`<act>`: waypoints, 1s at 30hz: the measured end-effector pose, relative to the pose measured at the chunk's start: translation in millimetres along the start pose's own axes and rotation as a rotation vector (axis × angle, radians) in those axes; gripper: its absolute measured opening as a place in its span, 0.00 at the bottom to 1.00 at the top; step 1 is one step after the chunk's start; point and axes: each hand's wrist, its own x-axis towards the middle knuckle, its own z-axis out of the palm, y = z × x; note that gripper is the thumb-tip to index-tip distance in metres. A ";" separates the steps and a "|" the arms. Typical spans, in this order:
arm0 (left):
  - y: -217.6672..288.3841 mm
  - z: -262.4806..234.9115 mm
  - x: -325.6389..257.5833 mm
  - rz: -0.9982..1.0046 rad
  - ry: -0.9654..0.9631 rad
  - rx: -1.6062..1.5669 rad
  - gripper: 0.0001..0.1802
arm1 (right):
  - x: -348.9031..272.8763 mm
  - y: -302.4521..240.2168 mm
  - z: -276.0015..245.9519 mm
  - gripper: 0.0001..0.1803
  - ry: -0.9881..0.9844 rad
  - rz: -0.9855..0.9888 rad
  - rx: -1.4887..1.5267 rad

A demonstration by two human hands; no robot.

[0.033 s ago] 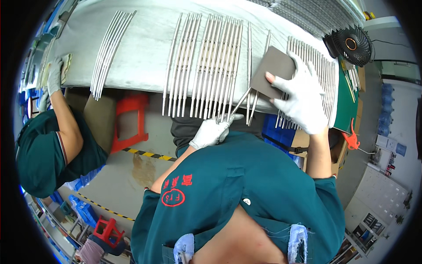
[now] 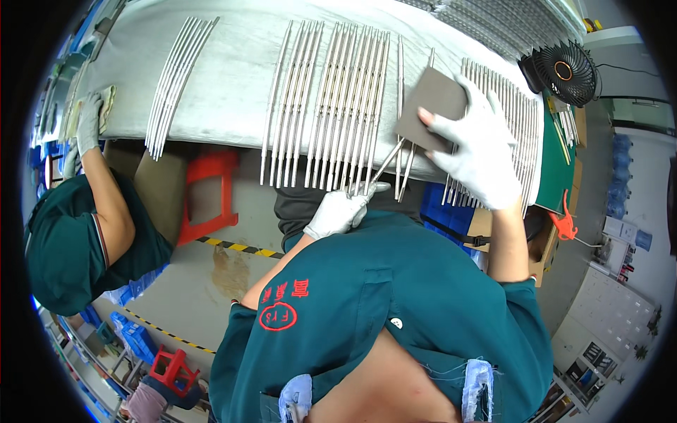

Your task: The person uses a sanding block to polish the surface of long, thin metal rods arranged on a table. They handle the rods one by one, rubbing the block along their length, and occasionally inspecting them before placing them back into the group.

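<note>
In my gloved left hand (image 2: 340,212), at the near edge of the table, is the near end of a slim metal rod (image 2: 387,161). The rod slants away to the right, and its middle is hidden under a flat grey-brown pad (image 2: 429,106). My gloved right hand (image 2: 481,144) grips this pad by its right side and lays it over the rod; bare fingertips show through the glove. Rows of similar metal rods (image 2: 352,106) lie side by side to the left. More rods (image 2: 518,127) lie to the right, partly behind my right hand.
A pale cloth covers the table (image 2: 233,84). A separate bundle of rods (image 2: 176,84) lies farther left, near a co-worker's gloved hand (image 2: 89,123). At the right stand a black fan (image 2: 562,71) and a red air gun (image 2: 564,220). A red stool (image 2: 224,190) is below the table.
My right hand and the pad have shifted slightly left and away from me along the rod. My left hand stays in place.
</note>
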 end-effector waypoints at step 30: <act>1.1 5.5 0.8 -0.038 0.113 0.056 0.20 | 1.2 11.9 -4.9 0.32 0.002 -0.043 0.041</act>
